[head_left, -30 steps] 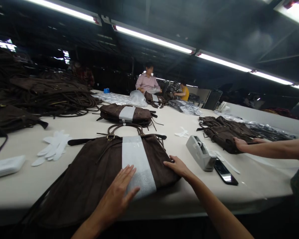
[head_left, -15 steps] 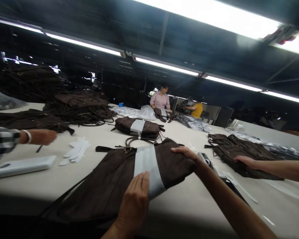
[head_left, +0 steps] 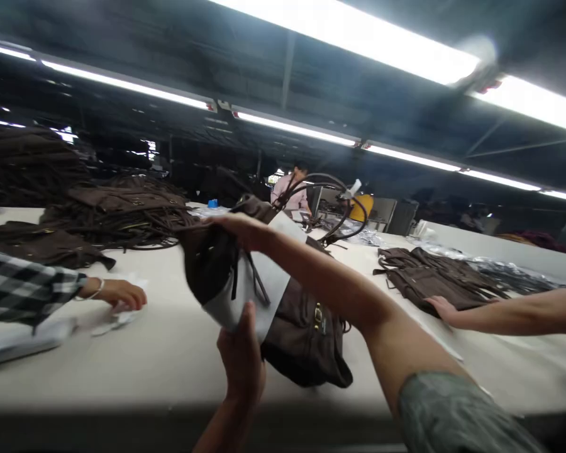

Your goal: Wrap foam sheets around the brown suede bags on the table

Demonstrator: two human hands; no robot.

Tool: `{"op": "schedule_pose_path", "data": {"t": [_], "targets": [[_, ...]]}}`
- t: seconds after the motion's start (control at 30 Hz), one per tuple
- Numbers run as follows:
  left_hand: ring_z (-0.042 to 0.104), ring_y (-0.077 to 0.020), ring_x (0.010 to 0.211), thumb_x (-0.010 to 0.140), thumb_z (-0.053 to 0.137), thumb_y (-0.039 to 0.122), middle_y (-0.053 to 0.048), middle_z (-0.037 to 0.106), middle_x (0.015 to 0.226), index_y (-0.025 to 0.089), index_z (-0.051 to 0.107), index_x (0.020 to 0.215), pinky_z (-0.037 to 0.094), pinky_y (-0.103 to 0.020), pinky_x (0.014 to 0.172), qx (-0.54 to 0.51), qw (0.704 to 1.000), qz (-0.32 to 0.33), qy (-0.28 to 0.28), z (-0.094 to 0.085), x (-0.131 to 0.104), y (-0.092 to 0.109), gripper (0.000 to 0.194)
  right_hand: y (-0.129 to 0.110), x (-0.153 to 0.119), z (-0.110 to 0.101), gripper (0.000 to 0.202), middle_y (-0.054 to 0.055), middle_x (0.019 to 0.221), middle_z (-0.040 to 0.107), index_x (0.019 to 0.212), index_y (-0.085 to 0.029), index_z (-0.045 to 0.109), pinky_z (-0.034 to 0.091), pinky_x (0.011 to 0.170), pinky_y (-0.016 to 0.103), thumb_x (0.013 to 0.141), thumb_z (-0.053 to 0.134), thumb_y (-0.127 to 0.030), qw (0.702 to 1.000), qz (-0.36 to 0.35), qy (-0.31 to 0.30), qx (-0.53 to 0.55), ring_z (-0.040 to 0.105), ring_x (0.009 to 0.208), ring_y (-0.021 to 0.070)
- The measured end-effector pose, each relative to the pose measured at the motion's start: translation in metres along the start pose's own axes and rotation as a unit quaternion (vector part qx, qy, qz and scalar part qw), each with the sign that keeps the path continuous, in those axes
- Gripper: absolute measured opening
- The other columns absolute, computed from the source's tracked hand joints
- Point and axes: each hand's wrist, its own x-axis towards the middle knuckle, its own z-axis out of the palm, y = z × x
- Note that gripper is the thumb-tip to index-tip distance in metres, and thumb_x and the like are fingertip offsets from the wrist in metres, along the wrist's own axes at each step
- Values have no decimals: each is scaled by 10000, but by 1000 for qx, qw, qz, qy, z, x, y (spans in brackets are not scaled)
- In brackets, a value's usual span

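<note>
A dark brown bag (head_left: 296, 309) with a white band (head_left: 276, 277) wrapped round its middle is held tilted above the table in front of me. My left hand (head_left: 243, 355) grips it from below, thumb up against the band. My right hand (head_left: 240, 229) reaches across to the bag's upper left end, its fingers closed over that edge and partly hidden. The bag's looped handles (head_left: 344, 211), with a white wrap on them, stand up at the far side. A brass buckle (head_left: 317, 316) shows on its side.
At left, a co-worker's hand (head_left: 122, 294) is over white pieces (head_left: 117, 318) on the table (head_left: 170, 371). Piles of brown bags (head_left: 127, 201) lie behind. At right, another person's hand (head_left: 443, 309) rests on stacked bags (head_left: 424, 277). A person in pink (head_left: 283, 189) stands beyond.
The bag has been lifted and turned over, its handles swinging up to the far right. My right hand has crossed to the left. The left co-worker's hand has moved onto the white pieces.
</note>
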Motion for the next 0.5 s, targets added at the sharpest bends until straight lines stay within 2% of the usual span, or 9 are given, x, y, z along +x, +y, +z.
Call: {"op": "schedule_pose_path", "data": {"t": [0.03,0.1,0.17,0.2,0.27,0.33,0.4,0.5], "targets": [[676,-258,980,766,720,329,-97,722,978,135,680,998,556,-330,849,-11,999,-46,23,-10,2,-12,305,24,-1,10,247,7,702,633,949,-94,648,538,626,217,962,562,-326,999,28,-45,5,603,607,104],[681,-271,981,766,719,288,-103,719,927,119,673,952,565,-356,870,-18,987,-137,80,-31,9,-33,255,71,-16,22,221,25,770,664,993,-81,663,534,639,212,952,575,-280,995,48,-81,-15,627,683,117],[686,-274,967,777,698,228,-97,712,874,104,664,916,578,-370,859,-13,972,-198,123,-52,19,-48,189,112,-43,23,266,48,909,701,1086,-92,675,541,736,240,897,653,-278,989,23,-94,-109,659,833,158],[688,-264,964,787,679,192,-88,711,867,104,663,915,579,-365,862,-15,970,-207,127,-61,24,-53,157,130,-59,20,322,65,994,707,1125,-102,676,532,822,269,864,694,-289,980,2,-94,-174,659,928,186],[692,-236,951,800,654,142,-75,716,884,106,670,925,576,-346,879,-25,972,-208,108,-74,32,-59,131,161,-96,7,391,106,1169,673,1186,-118,667,464,986,326,844,716,-299,950,-55,-69,-300,610,1111,239],[694,-217,940,800,664,136,-71,722,925,115,682,957,573,-335,895,-43,973,-215,77,-81,36,-58,159,187,-130,-10,385,139,1287,612,1225,-128,651,404,1060,362,891,655,-318,916,-92,-21,-390,540,1226,266],[689,-208,961,805,667,143,-69,724,972,133,682,1022,568,-336,915,-67,970,-225,61,-81,37,-54,218,212,-159,-25,399,146,1373,548,1277,-154,620,356,1103,421,954,546,-378,892,-78,23,-445,457,1317,288],[667,-192,1031,831,640,157,-56,719,1042,187,661,1133,547,-332,957,-94,969,-220,64,-78,41,-46,304,244,-188,-35,450,112,1461,466,1368,-201,541,277,1141,507,1011,387,-428,876,-5,77,-476,375,1384,284]]}}
